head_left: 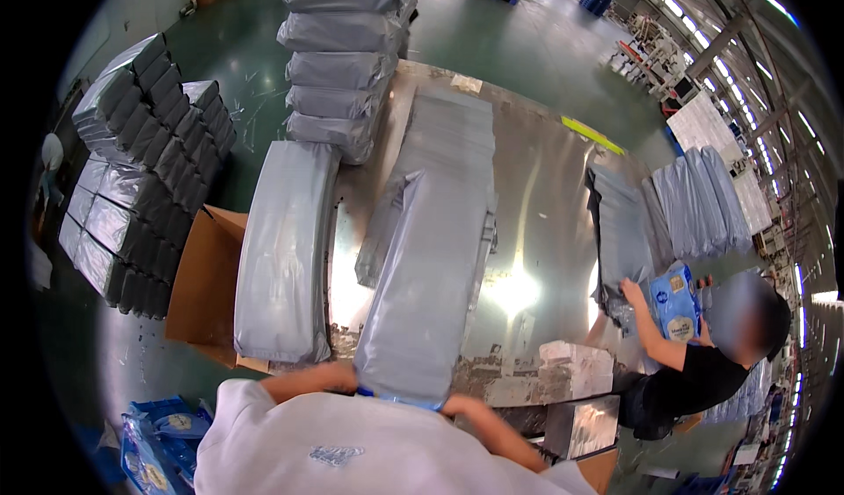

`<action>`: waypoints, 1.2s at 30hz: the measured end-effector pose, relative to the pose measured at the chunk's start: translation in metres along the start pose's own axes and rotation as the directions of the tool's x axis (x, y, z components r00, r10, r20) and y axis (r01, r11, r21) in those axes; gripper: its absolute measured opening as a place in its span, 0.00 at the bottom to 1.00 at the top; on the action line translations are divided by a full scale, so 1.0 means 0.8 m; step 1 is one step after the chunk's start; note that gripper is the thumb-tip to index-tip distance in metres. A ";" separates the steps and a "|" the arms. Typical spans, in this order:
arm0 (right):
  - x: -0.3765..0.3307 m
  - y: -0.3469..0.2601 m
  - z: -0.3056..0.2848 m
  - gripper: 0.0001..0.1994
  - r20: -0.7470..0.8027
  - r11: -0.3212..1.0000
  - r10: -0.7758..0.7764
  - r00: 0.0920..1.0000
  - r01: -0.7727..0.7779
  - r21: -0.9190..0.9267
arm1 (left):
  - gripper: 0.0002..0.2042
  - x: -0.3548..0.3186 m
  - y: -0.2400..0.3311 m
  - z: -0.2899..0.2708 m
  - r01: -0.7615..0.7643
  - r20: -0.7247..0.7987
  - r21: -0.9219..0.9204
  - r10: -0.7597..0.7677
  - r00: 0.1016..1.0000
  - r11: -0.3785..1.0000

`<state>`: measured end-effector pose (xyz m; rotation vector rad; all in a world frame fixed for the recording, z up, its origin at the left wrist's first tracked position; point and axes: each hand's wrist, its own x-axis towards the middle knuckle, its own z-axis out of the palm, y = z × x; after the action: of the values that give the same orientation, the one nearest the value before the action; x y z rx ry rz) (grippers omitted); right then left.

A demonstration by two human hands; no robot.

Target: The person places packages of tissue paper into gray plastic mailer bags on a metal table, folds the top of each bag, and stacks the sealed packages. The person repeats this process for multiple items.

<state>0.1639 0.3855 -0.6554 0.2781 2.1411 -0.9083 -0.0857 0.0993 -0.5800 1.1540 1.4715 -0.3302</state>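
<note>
A long, filled grey plastic bag (418,293) lies on the metal table in front of me, its near end against my body. A strip of something blue (400,400) shows at that end. My left hand (345,375) grips the left edge of the bag's near end, and my right hand (455,404) grips the right edge. Both hands are closed on the bag, though their fingertips are mostly hidden. Beneath and beyond the filled bag lies a pile of flat grey bags (448,130).
Another filled grey bag (286,258) lies to the left, beside a cardboard box (207,288). Stacked grey bags (338,69) rise at the far left table edge. Across the metal table (545,231), a co-worker (690,363) handles a blue package (675,306) and grey bags. Blue packages (163,442) sit lower left.
</note>
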 end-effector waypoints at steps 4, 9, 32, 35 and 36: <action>-0.014 -0.114 -0.212 0.13 0.251 0.975 0.119 0.961 -0.161 0.154 | 0.10 -0.021 -0.043 -0.110 -0.219 -0.347 0.241 0.295 0.890 0.946; -0.066 -0.074 -0.142 0.24 -0.124 0.717 0.164 0.979 -0.032 0.696 | 0.23 -0.131 0.011 -0.047 0.119 -0.452 -0.369 -0.290 0.843 0.922; -0.066 -0.104 -0.127 0.10 -0.172 0.662 0.173 0.970 0.015 0.749 | 0.12 0.038 0.167 -0.162 -0.296 -0.799 0.061 0.224 0.558 0.953; -0.063 -0.114 -0.117 0.11 -0.353 0.674 0.138 0.925 0.173 0.719 | 0.10 0.048 0.178 -0.159 -0.349 -0.818 0.101 0.277 0.504 0.932; -0.063 -0.117 -0.117 0.10 -0.391 0.730 0.144 0.909 0.169 0.662 | 0.10 0.048 0.178 -0.159 -0.403 -0.795 0.055 0.284 0.535 0.914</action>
<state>0.1009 0.3869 -0.5285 0.9074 2.0766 -1.7778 -0.0430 0.2798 -0.5213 1.5414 1.9161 0.6683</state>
